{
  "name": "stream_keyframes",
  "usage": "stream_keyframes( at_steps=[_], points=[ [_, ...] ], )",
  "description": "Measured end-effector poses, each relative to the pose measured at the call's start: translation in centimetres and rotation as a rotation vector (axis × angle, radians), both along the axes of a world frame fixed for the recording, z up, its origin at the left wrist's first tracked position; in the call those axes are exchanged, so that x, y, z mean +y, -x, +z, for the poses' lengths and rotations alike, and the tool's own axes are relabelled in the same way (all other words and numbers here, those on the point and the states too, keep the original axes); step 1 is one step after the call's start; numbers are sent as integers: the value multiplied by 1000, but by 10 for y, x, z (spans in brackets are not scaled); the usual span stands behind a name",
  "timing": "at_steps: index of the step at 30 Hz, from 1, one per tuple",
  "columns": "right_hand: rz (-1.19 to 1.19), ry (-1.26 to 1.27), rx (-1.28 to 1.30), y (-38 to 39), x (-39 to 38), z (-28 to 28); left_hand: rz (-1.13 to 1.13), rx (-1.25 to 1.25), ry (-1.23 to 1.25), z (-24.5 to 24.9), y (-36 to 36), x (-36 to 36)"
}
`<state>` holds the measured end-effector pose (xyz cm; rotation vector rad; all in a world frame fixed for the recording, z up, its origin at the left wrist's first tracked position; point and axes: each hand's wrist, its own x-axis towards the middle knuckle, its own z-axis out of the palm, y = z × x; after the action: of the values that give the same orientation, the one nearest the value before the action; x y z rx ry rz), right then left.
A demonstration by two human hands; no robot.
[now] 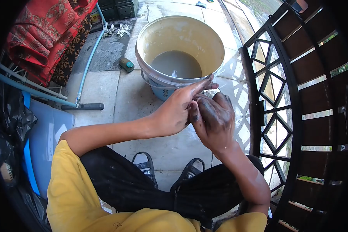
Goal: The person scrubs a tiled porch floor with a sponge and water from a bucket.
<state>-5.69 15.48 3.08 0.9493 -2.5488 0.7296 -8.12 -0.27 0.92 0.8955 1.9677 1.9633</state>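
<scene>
Seated person, head view. Left hand point(174, 112), fingers stretched out and released, presses against the right hand point(214, 120); right hand, smeared with dark grime, is loosely curled with its back toward the camera, and whether it grasps anything cannot be told; the two hands touch above the pale paved floor point(135, 96), just in front of the round cream plastic bucket point(181, 42); the bucket stands upright, holding cloudy grey water point(176, 63), with a blue perforated basket point(162, 92) showing at its base; black metal lattice gate point(276, 96) at right; pale blue hose point(89, 58) and red patterned cloth point(42, 34) at left; black sandals point(145, 165) below the forearms.
</scene>
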Motion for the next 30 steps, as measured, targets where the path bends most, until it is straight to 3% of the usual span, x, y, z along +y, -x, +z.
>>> stream_keyframes(
  at_steps=[2,4,5,11,14,18,20,21,23,24,25,26,27,30],
  points=[
    [7,92,183,-10,-14,-9,-74,50,-99,-5,2,-4],
    [48,45,103,-27,-19,-3,-64,-193,-4,7,0,-3],
    [52,51,101,-26,-19,-5,-60,-194,1,6,0,-4],
    [92,-38,109,-37,-23,-13,18,-10,208,-9,2,-2],
    [160,24,40,-47,-30,-20,14,51,161,-19,3,2],
    [368,101,136,-65,-52,-25,2,28,144,-13,1,14],
    [351,50,200,-50,-34,-20,25,100,169,-15,3,13],
    [297,131,60,-35,-21,-1,52,168,193,-16,4,9],
    [50,370,32,5,6,-3,158,410,278,-12,-1,2],
    [-98,472,-343,20,24,-2,179,372,319,3,-6,-2],
    [-117,501,-544,42,35,1,167,320,346,12,-2,-10],
    [-175,434,-505,65,35,-3,154,269,370,18,4,-20],
    [-177,299,-287,86,24,-2,211,260,407,24,16,-30],
    [11,15,-276,175,-15,-30,388,121,359,39,48,-70]
  ],
)
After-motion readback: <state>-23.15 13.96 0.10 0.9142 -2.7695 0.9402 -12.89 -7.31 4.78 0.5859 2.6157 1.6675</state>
